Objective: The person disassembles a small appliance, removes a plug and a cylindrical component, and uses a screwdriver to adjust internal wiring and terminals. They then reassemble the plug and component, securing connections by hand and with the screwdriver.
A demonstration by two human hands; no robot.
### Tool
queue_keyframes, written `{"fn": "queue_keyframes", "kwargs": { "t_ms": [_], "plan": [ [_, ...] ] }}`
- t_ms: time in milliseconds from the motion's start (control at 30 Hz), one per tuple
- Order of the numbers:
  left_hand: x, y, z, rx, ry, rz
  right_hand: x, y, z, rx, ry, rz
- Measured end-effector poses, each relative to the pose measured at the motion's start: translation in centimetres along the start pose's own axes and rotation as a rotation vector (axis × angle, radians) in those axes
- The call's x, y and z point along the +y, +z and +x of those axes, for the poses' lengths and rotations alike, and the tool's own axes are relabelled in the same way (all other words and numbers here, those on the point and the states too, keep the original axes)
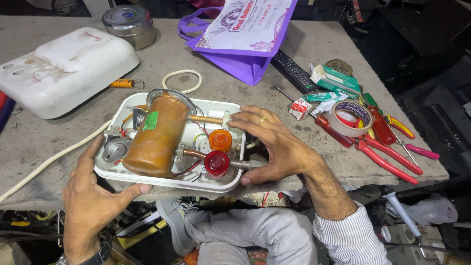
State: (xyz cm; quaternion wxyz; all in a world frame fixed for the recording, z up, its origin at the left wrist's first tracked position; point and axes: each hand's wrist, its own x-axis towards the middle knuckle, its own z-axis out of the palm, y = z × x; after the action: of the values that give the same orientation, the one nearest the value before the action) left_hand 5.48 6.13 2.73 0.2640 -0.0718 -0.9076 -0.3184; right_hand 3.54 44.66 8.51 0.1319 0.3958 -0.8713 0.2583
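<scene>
An opened white appliance base lies at the front edge of a grey worktable. Inside it sit a brown cylindrical tank, copper pipes, wires, an orange lamp cap and a red lamp cap. My left hand grips the base's near-left corner, thumb along the front rim. My right hand lies flat against the right end of the base, fingers on its top right corner and thumb near a metal pipe fitting.
The detached white cover lies at back left, a steel tin behind it. A purple bag, remote control, small boxes, tape roll, red-handled pliers and screwdrivers crowd the right. A white cord runs left.
</scene>
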Motion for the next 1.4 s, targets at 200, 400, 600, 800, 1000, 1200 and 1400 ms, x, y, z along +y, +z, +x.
{"fn": "queue_keyframes", "kwargs": {
  "t_ms": [200,400,600,800,1000,1200,1400],
  "plan": [
    [0.2,0.1,-0.4,0.069,0.056,-0.006,0.1,-0.1,0.1,0.022,0.009,0.02],
    [1.0,0.4,-1.8,0.203,0.183,0.004,0.7,-1.0,-0.2,0.164,0.226,0.066],
    [5.2,1.8,-5.8,0.381,0.195,0.101,1.9,-0.1,0.1,0.447,0.608,-0.233],
    [10.5,3.7,-8.8,0.471,0.115,0.123,2.1,1.2,-0.1,0.593,0.696,-0.176],
    [7.4,1.9,-9.5,0.46,0.142,-0.211,0.7,2.3,-0.3,0.462,0.672,-0.002],
    [0.3,0.2,-2.0,0.415,0.065,-0.518,-4.8,5.3,-2.4,0.456,0.554,-0.059],
    [0.2,2.5,2.9,0.148,0.086,-0.46,-9.3,9.8,-3.8,0.288,0.344,-0.081]
  ]
}}
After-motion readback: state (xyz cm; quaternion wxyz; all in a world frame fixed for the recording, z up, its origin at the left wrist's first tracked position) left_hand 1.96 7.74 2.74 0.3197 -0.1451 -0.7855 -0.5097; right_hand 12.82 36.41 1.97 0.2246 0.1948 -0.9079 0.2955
